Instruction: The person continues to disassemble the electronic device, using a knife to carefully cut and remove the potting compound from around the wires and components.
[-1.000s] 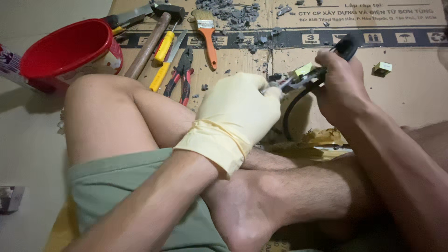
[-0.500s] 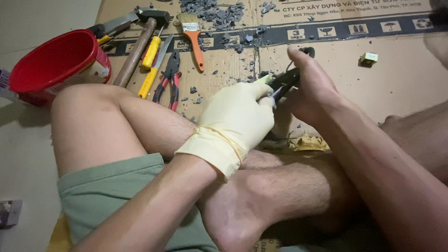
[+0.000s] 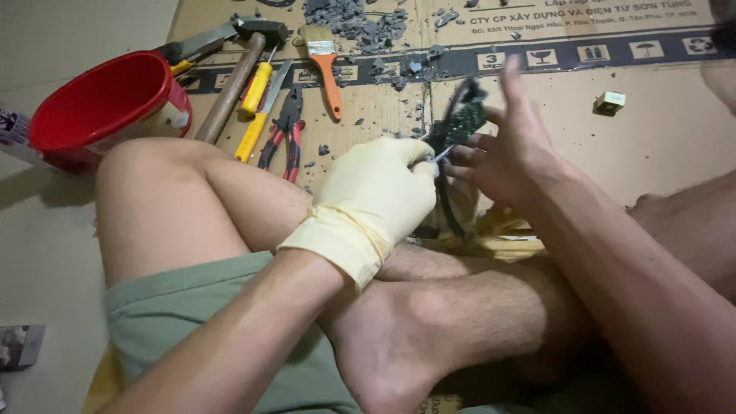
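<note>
Board: I see a small green circuit board (image 3: 462, 117) held up over the middle of the cardboard sheet (image 3: 659, 146), with a dark cable (image 3: 445, 203) hanging from it toward my crossed legs.
Left hand: my gloved left hand (image 3: 379, 195) is closed in a pinch around a thin pale tool or wire end at the board's lower edge; what it is exactly I cannot tell.
Right hand: my bare right hand (image 3: 510, 157) cradles the board from behind, fingers (image 3: 512, 80) spread and mostly straight, a loose hold.
Progress: my judgement is that the stripping is mid-way; grey broken bits (image 3: 353, 19) lie heaped at the far edge of the cardboard, while the board itself looks whole and its cable attached.
Tools: toward the cardboard's far-left corner lie red-handled pliers (image 3: 285, 134), a yellow-handled screwdriver (image 3: 255, 87), a hammer (image 3: 238, 73) and an orange-handled brush (image 3: 326, 57).
Further out: a red bucket (image 3: 100, 103) stands just off the left edge; a small yellowish block (image 3: 610, 102) lies near the right edge.
</note>
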